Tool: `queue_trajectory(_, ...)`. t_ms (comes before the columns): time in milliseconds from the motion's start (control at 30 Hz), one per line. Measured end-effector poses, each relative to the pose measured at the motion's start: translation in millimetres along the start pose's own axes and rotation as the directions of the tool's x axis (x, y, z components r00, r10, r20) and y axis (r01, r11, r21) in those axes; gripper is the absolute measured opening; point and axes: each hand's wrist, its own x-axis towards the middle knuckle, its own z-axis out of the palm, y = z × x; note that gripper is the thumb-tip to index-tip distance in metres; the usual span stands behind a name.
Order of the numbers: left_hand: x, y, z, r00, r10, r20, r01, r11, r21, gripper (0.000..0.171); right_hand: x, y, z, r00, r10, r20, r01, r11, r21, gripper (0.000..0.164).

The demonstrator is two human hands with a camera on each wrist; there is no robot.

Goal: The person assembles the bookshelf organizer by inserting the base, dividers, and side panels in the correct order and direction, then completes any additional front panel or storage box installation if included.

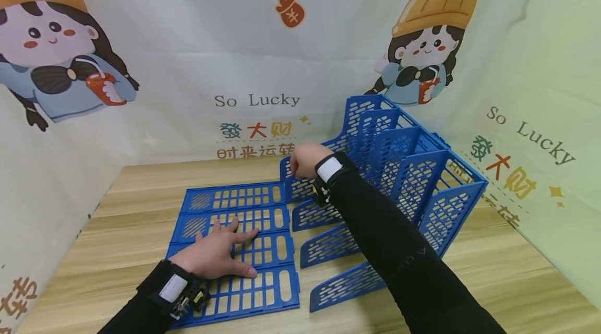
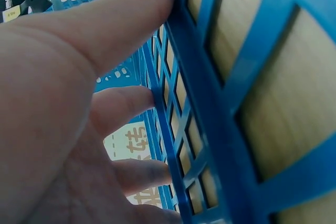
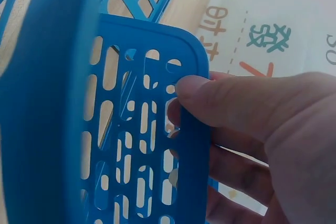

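A blue plastic file rack [image 1: 407, 143] with several perforated upright dividers stands on the right half of the table. My right hand [image 1: 309, 159] pinches the edge of the farthest divider [image 3: 194, 171], thumb on the near face and fingers behind it. To the left lies a blue grid panel [image 1: 202, 201] in joined sections, flat on the table beside the dividers' low ends. On it rests my left hand [image 1: 213, 253], fingers spread over the middle sections. In the left wrist view, the thumb and fingertips touch the panel's ribs [image 2: 202, 98].
Wood-grain table [image 1: 141, 219] surrounds the panel and rack. A printed cloth [image 1: 188, 62] with cartoon figures and lettering hangs behind and along both sides, close behind the rack. My right sleeve [image 1: 399, 250] crosses over the lower dividers.
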Motion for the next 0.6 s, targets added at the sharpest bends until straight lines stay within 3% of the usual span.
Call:
queue_trajectory(200,-0.3,0.2,-0.5,1.000,0.000,0.008,0.000,1.000,0.000,0.097,-1.8,-4.4,-1.8,1.000,-0.022,0.001,0.022,0.999,-0.024,0.015)
queue_trajectory(600,-0.4,2.4,-0.2,1.000,0.002,0.002,-0.002,1.000,0.013,0.097,-5.8,-2.8,-5.2,0.999,0.033,-0.034,-0.034,0.999,-0.018,0.016)
